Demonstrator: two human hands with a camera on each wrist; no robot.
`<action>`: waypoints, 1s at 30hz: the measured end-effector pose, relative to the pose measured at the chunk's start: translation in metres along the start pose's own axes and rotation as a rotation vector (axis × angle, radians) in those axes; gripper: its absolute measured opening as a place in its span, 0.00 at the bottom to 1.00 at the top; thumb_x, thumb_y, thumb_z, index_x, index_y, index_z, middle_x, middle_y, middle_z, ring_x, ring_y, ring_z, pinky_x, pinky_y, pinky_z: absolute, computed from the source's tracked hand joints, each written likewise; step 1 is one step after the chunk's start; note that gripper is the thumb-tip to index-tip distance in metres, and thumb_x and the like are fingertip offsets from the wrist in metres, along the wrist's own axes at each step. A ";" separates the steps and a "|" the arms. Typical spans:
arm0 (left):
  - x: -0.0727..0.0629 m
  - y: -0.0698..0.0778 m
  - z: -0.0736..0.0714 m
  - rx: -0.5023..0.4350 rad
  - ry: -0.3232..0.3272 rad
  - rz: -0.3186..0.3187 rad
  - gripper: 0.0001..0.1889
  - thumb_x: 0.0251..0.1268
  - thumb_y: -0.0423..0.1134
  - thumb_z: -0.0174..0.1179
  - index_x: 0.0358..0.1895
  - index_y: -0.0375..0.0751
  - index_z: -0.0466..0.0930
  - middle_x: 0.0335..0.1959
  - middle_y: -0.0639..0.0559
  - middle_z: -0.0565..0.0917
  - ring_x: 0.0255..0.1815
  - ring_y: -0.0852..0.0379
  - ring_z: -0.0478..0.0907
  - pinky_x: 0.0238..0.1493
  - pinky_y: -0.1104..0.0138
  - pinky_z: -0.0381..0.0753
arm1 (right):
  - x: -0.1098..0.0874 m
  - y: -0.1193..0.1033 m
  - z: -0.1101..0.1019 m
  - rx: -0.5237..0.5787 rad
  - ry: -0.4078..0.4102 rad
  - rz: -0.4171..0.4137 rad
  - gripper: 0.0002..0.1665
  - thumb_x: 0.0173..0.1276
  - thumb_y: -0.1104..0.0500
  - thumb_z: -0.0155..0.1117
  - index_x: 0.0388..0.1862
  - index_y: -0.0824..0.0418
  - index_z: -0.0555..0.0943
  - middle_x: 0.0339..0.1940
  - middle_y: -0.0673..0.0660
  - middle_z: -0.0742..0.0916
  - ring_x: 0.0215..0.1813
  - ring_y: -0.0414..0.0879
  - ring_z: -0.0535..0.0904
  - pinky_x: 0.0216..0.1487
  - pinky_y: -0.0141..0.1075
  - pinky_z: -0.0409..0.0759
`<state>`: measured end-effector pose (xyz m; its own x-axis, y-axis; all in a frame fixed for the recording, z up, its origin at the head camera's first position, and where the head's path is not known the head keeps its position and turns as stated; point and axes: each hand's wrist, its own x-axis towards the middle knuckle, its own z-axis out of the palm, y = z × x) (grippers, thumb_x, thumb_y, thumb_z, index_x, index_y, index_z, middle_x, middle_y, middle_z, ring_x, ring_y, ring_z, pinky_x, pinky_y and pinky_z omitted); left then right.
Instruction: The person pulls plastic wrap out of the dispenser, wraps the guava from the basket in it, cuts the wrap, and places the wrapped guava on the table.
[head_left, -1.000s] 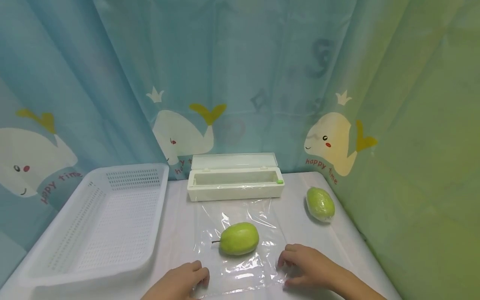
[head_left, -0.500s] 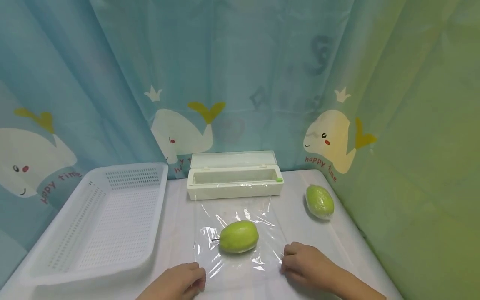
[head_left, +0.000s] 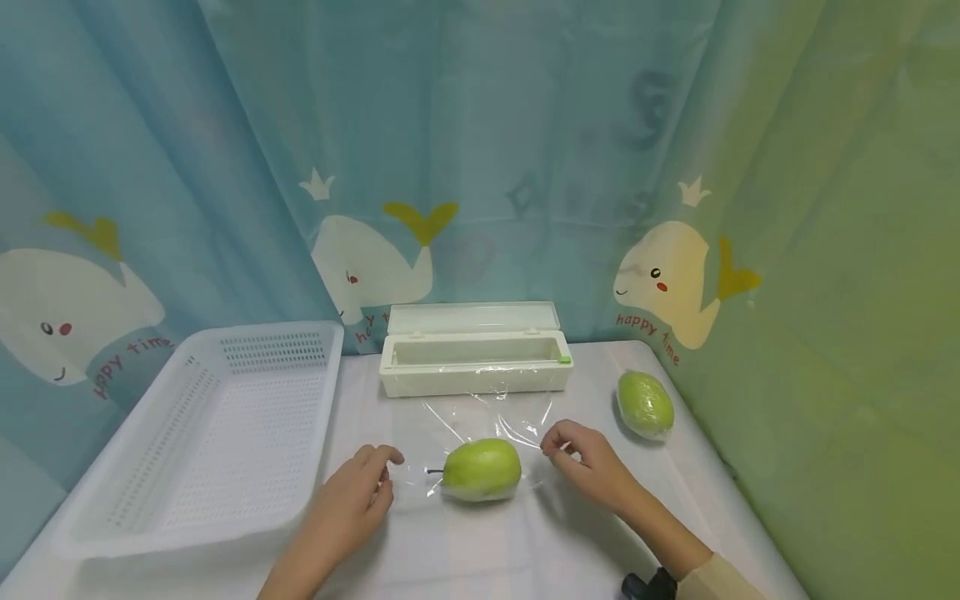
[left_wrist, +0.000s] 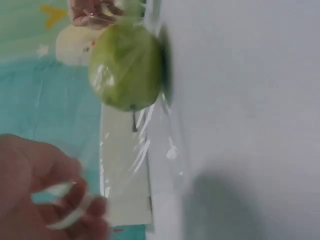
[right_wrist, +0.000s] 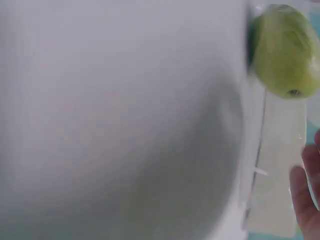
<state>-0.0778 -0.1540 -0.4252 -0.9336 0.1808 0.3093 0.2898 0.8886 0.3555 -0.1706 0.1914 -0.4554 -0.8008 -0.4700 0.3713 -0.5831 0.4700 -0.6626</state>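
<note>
A green pear (head_left: pixel 482 471) with a dark stem lies on its side on the table, with clear plastic wrap (head_left: pixel 510 425) under it and drawn up over its near side. On the stem side, my left hand (head_left: pixel 351 498) pinches one corner of the wrap between thumb and fingers, seen close in the left wrist view. Across the pear, my right hand (head_left: pixel 592 467) pinches the other corner with curled thumb and index finger. In the right wrist view only some of its fingers (right_wrist: pixel 302 195) show, beside the pear's blunt end.
Behind the pear stands a white wrap dispenser box (head_left: pixel 476 379) with its lid up. A second pear (head_left: pixel 645 406), wrapped in film, lies at the right. At the left sits a white perforated basket (head_left: pixel 326 417). Printed curtains (head_left: pixel 495 150) close off the back.
Both hands have taken the near edge of the wrap, lifted it and carried it away from the body over the pear. The pear stays in about the same place.
</note>
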 end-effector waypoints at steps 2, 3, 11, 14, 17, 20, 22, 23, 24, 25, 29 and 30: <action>0.004 0.004 -0.001 -0.003 -0.066 -0.054 0.23 0.60 0.34 0.65 0.61 0.44 0.77 0.43 0.54 0.77 0.41 0.57 0.75 0.35 0.64 0.77 | 0.008 0.004 0.007 0.172 -0.020 0.098 0.06 0.69 0.66 0.57 0.33 0.59 0.79 0.42 0.51 0.89 0.49 0.41 0.83 0.49 0.35 0.79; 0.005 0.007 -0.001 -0.018 -0.097 -0.068 0.28 0.61 0.37 0.65 0.66 0.44 0.74 0.49 0.51 0.77 0.47 0.53 0.76 0.39 0.60 0.79 | 0.011 0.005 0.010 0.247 -0.031 0.143 0.06 0.71 0.66 0.55 0.34 0.62 0.79 0.45 0.54 0.90 0.52 0.44 0.84 0.50 0.35 0.79; 0.018 0.054 0.027 -0.221 -0.164 0.048 0.48 0.60 0.71 0.58 0.79 0.50 0.57 0.76 0.41 0.62 0.74 0.38 0.61 0.65 0.40 0.69 | 0.021 0.010 0.024 0.464 -0.037 0.305 0.07 0.71 0.67 0.48 0.36 0.69 0.75 0.36 0.63 0.88 0.39 0.46 0.85 0.37 0.37 0.83; 0.029 0.069 0.042 -0.151 -0.158 0.087 0.48 0.60 0.71 0.58 0.78 0.47 0.57 0.76 0.38 0.61 0.74 0.33 0.60 0.66 0.39 0.68 | 0.024 0.011 0.026 0.474 -0.016 0.315 0.08 0.72 0.67 0.49 0.36 0.69 0.75 0.34 0.62 0.88 0.35 0.44 0.83 0.33 0.35 0.81; 0.044 0.078 0.054 -0.062 -0.136 0.110 0.46 0.63 0.67 0.59 0.77 0.42 0.59 0.73 0.34 0.65 0.71 0.30 0.63 0.67 0.40 0.67 | 0.027 0.012 0.027 0.459 -0.007 0.318 0.07 0.72 0.67 0.50 0.36 0.68 0.76 0.33 0.61 0.87 0.33 0.43 0.81 0.32 0.34 0.79; 0.057 0.082 0.065 0.008 -0.129 0.113 0.45 0.63 0.66 0.59 0.75 0.41 0.62 0.68 0.35 0.71 0.66 0.33 0.71 0.63 0.44 0.73 | 0.030 0.011 0.028 0.450 -0.003 0.331 0.07 0.71 0.67 0.50 0.36 0.68 0.76 0.32 0.61 0.88 0.33 0.44 0.82 0.32 0.34 0.80; 0.063 0.083 0.070 0.043 -0.132 0.113 0.42 0.64 0.67 0.58 0.74 0.41 0.65 0.63 0.38 0.76 0.59 0.37 0.76 0.55 0.48 0.78 | 0.031 0.010 0.029 0.444 -0.002 0.343 0.07 0.71 0.67 0.51 0.37 0.67 0.76 0.32 0.60 0.88 0.34 0.43 0.82 0.33 0.35 0.80; 0.064 0.083 0.072 0.056 -0.131 0.113 0.41 0.64 0.67 0.57 0.72 0.42 0.68 0.60 0.39 0.77 0.56 0.39 0.77 0.52 0.50 0.80 | 0.031 0.010 0.029 0.443 -0.004 0.343 0.07 0.71 0.66 0.51 0.37 0.67 0.76 0.32 0.61 0.88 0.34 0.43 0.82 0.33 0.35 0.80; 0.065 0.082 0.074 0.062 -0.130 0.111 0.39 0.65 0.66 0.57 0.70 0.42 0.70 0.57 0.40 0.79 0.53 0.41 0.78 0.48 0.51 0.81 | 0.032 0.009 0.030 0.440 -0.007 0.341 0.07 0.71 0.66 0.51 0.37 0.68 0.76 0.32 0.62 0.87 0.34 0.43 0.82 0.33 0.35 0.80; 0.065 0.081 0.075 0.063 -0.127 0.109 0.37 0.66 0.65 0.57 0.69 0.43 0.72 0.55 0.41 0.79 0.51 0.42 0.79 0.44 0.52 0.81 | 0.032 0.008 0.030 0.439 -0.011 0.339 0.07 0.71 0.66 0.51 0.37 0.68 0.76 0.32 0.62 0.87 0.34 0.43 0.82 0.33 0.35 0.80; 0.064 0.079 0.078 0.051 -0.100 0.114 0.29 0.69 0.61 0.56 0.63 0.45 0.76 0.52 0.43 0.80 0.48 0.43 0.79 0.39 0.52 0.80 | 0.032 0.005 0.031 0.443 -0.015 0.335 0.07 0.72 0.66 0.51 0.38 0.69 0.76 0.32 0.65 0.86 0.34 0.43 0.82 0.34 0.34 0.80; 0.064 0.078 0.079 0.046 -0.092 0.117 0.28 0.70 0.60 0.55 0.63 0.45 0.76 0.52 0.43 0.80 0.47 0.42 0.79 0.39 0.52 0.81 | 0.032 0.005 0.030 0.448 -0.014 0.334 0.08 0.73 0.66 0.50 0.40 0.70 0.76 0.33 0.65 0.86 0.34 0.43 0.82 0.34 0.34 0.80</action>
<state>-0.1318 -0.0398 -0.4477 -0.9102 0.3200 0.2628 0.3895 0.8772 0.2809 -0.1951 0.1560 -0.4661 -0.9283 -0.3613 0.0875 -0.1807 0.2327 -0.9556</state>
